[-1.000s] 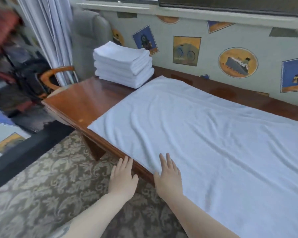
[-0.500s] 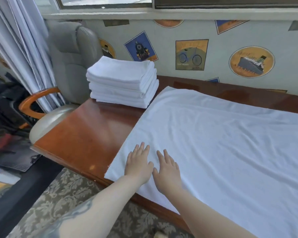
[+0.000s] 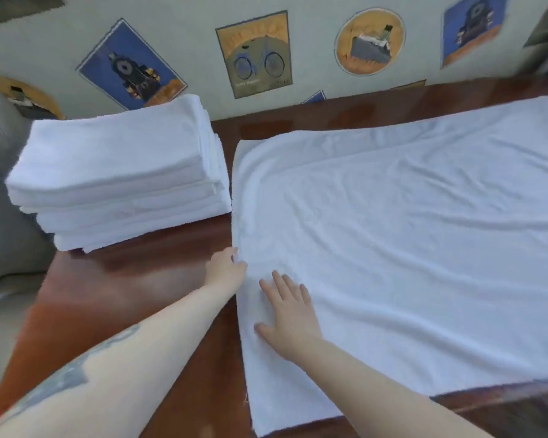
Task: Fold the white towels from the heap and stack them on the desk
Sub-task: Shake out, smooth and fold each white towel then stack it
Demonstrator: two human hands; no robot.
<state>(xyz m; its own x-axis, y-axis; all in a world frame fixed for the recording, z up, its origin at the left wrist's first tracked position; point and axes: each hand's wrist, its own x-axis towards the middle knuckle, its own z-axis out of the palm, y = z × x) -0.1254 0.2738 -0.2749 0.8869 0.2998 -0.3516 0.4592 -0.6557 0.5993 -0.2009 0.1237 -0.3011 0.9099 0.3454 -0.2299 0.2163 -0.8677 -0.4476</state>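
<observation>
The towel (image 3: 393, 232) is lying spread flat across the desk (image 3: 133, 286), its left edge just beside the stack (image 3: 117, 178) of folded towels at the desk's back left. The left hand (image 3: 225, 270) is pinching that left edge with curled fingers. The right hand (image 3: 290, 317) is pressing flat on the towel, fingers straight and slightly apart.

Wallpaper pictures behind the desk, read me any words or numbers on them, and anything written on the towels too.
Bicycle picture: print under the wheels, too blurred to read.
Locomotive picture, ship picture: no readable text.
Stack of folded towels, spread towel: no text.
</observation>
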